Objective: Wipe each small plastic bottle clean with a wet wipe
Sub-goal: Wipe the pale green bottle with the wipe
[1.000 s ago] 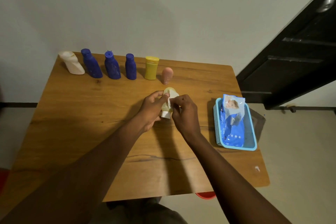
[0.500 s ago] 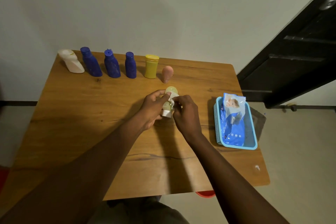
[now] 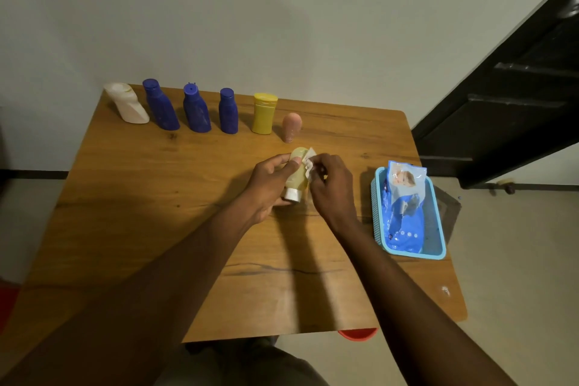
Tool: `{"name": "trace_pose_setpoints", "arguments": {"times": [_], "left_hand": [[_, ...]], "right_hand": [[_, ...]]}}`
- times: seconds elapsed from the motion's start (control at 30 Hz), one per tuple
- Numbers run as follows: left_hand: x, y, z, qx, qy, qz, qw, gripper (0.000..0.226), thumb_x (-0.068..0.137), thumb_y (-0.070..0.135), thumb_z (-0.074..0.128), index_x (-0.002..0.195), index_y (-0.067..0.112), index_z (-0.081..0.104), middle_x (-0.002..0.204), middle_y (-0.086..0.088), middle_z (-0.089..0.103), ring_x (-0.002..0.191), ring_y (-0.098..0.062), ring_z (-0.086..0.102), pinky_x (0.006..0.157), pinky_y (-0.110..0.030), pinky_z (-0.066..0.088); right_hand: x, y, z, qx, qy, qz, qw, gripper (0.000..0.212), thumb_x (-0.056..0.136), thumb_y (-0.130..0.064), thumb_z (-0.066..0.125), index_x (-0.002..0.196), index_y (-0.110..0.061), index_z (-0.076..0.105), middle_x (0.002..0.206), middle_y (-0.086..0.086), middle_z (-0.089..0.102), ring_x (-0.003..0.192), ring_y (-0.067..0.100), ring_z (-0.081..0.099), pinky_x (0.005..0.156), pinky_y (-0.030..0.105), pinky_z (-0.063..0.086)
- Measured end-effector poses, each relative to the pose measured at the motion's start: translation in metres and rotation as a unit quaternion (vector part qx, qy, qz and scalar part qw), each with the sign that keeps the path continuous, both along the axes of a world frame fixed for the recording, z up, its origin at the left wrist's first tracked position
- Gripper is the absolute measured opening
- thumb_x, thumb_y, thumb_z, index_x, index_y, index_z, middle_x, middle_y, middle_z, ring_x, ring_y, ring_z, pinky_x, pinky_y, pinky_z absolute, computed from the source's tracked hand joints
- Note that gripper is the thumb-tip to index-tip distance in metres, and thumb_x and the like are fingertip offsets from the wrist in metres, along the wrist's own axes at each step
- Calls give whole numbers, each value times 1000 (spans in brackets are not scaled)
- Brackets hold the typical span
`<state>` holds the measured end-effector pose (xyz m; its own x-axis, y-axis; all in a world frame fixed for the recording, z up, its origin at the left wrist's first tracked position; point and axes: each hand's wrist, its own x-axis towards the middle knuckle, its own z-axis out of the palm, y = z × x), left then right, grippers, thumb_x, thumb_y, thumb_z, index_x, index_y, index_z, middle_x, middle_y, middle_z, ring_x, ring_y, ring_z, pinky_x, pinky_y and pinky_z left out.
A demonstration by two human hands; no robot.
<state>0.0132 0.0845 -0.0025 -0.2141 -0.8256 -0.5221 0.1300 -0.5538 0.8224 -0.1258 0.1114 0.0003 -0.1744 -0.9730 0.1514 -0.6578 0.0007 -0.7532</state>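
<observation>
Gripping pale bottle (image 3: 297, 175), pinching wipe (image 3: 308, 162)

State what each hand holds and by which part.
The left hand grips the pale yellow bottle round its middle; the right hand pinches a crumpled wipe against the bottle's side.

A pale yellow bottle (image 3: 297, 177), white cap nearest, is tilted above mid-table, a crumpled white wet wipe (image 3: 308, 163) against it; six bottles (image 3: 228, 111) stand along the far edge.

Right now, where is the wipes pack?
In the head view, the wipes pack lies in the blue basket near the right edge of the table, right of the right hand.
</observation>
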Motion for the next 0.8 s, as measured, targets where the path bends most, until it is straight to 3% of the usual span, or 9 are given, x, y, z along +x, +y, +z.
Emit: {"name": "trace_pose_setpoints", "arguments": {"times": [0.07, 0.27, 0.43, 0.53, 0.67, 0.8], "left_hand": [[-1, -1, 0, 4, -7, 8, 1000, 33, 97, 39, 65, 128, 27, 66, 111, -1, 76, 102, -22, 73, 91, -57, 56], [-1, 7, -4, 13, -30, 12, 999, 29, 98, 38, 64, 125, 29, 68, 106, 1, 78, 96, -21, 73, 97, -55, 54], [-5, 13, -3, 16, -18, 3, 1000, 31, 97, 39, 65, 127, 30, 67, 107, 4, 77, 98, -17, 73, 89, -47, 57], [-9, 17, 0, 16, -16, -13, 1000, 22, 98, 39, 63, 120, 37, 68, 108, 7, 77, 103, -18, 72, 88, -47, 59], [-9, 15, 3, 17, -6, -8, 1000, 25, 99, 40, 61, 123, 40, 67, 110, 8, 76, 105, -17, 71, 90, -46, 56], [-8, 13, 4, 30, -2, 14, 999, 33, 100, 39, 59, 133, 34, 64, 109, 5, 76, 93, -14, 70, 84, -40, 52]], "right_hand": [[3, 3, 1, 0, 14, 36, 999, 18, 92, -7, 57, 106, -10, 67, 94, 5, 59, 83, 14, 55, 69, 22, 37], [15, 36, -14, 18, 48, 120, 991, 17, 89, -12, 50, 101, -10, 61, 95, 3, 50, 81, 19, 51, 65, 35, 43], [8, 20, -19, 1, 15, 30, 999, 10, 95, -3, 55, 101, -8, 61, 96, 6, 55, 83, 10, 49, 72, 26, 38], [0, 3, -18, -2, 13, -32, 999, 12, 98, -4, 54, 106, -6, 62, 100, 7, 56, 87, 12, 50, 76, 29, 41], [3, 3, -17, -9, 21, -15, 1000, 15, 101, -8, 53, 114, -6, 61, 106, 9, 56, 92, 16, 53, 79, 29, 43], [12, 27, -22, -33, 24, 39, 998, 12, 101, -9, 55, 111, -9, 61, 104, 6, 55, 90, 17, 57, 78, 29, 46]]}}
